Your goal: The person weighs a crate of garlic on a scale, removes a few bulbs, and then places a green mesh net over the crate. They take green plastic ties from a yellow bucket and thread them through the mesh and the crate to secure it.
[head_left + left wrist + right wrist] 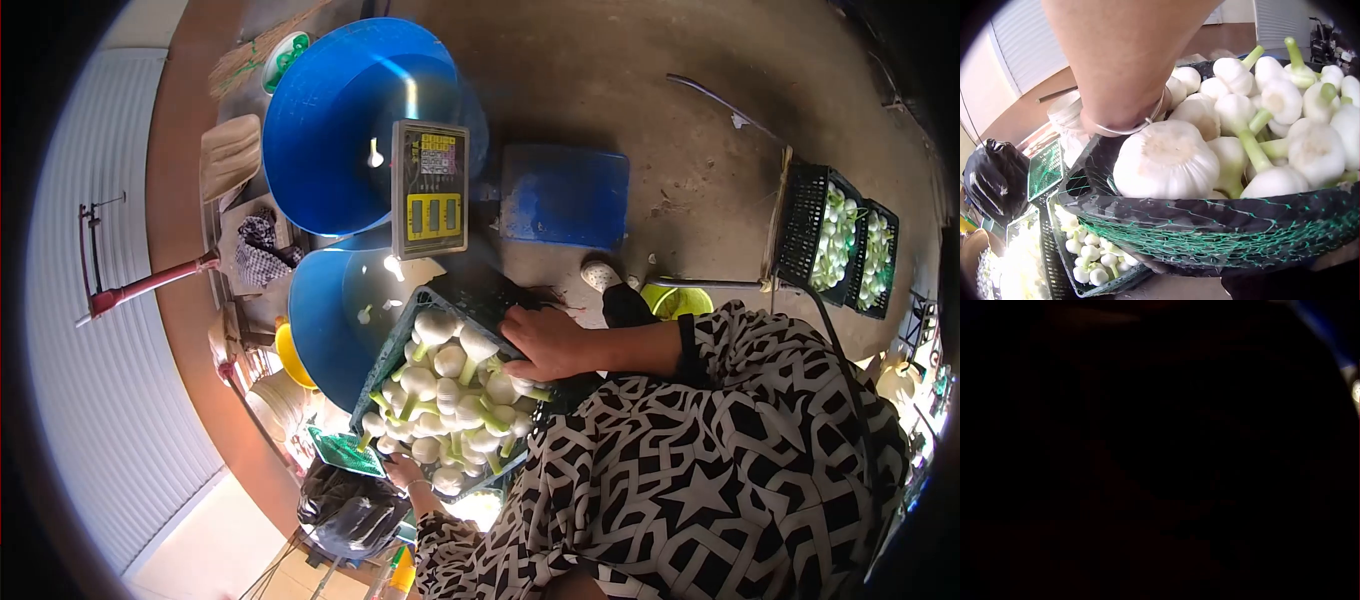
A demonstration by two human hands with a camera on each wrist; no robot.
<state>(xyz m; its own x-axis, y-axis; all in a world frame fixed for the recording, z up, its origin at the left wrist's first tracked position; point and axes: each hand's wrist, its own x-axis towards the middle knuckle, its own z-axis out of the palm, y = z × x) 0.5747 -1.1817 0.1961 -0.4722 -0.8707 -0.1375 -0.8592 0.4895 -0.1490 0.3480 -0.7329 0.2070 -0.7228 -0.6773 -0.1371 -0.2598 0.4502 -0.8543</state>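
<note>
A black plastic crate [1210, 215] wrapped in green netting is heaped with white garlic bulbs [447, 390] on short green stems. My right hand [543, 343] grips the crate's near-right rim, its fingers bent over the edge. At the opposite end, my left hand [403, 470] holds the crate by its side; a thin bracelet [1125, 130] circles that wrist, and bulbs and rim hide the fingers in the left wrist view. In the head view the crate overlaps the lower blue tub [325, 320]. The right wrist view is almost wholly dark.
A digital scale display [430, 190] stands before a larger blue tub [320, 150] holding one bulb. Beside it is a blue platform [565, 195]. Further crates of garlic [835, 240] stand at far right, others below left [1094, 256]. A black bag [996, 178] sits near them.
</note>
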